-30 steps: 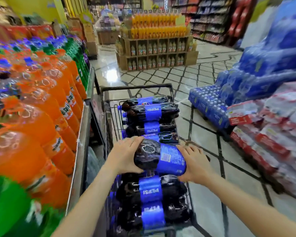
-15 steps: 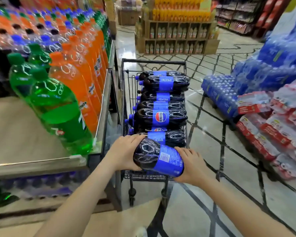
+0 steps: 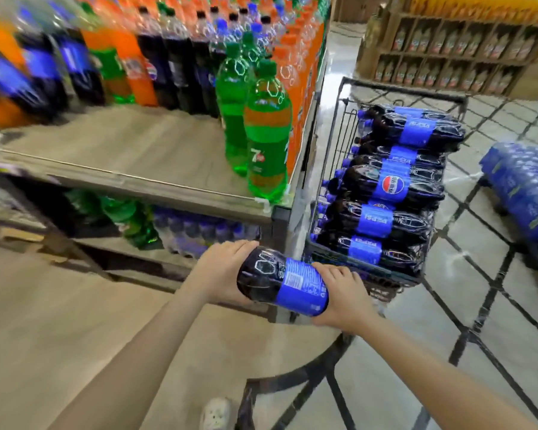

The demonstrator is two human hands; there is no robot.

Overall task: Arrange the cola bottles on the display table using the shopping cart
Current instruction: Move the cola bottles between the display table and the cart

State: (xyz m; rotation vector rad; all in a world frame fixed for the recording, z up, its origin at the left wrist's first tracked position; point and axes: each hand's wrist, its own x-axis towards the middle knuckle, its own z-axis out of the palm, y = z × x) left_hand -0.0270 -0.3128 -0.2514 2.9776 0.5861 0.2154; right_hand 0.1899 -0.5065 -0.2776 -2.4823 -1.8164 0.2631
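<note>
Carrying step: cola bottle (image 3: 281, 280) lying sideways, gripped between left hand (image 3: 222, 271) and right hand (image 3: 339, 297), low beside shopping cart (image 3: 330, 169); next probably lifting and standing upright on desk (image 3: 131, 153).

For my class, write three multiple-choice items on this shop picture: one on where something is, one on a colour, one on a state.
1. Where is the shopping cart?
A. right of the display table
B. behind the wooden shelves
C. left of the display table

2. What colour is the label on the held cola bottle?
A. red
B. blue
C. yellow

3. How is that bottle held?
A. upright in one hand
B. on its side in both hands
C. lying on the floor

Answers:
1 A, it stands at the right edge of the display table.
2 B, a blue band wraps it.
3 B, the left hand and the right hand grip its ends.
</note>
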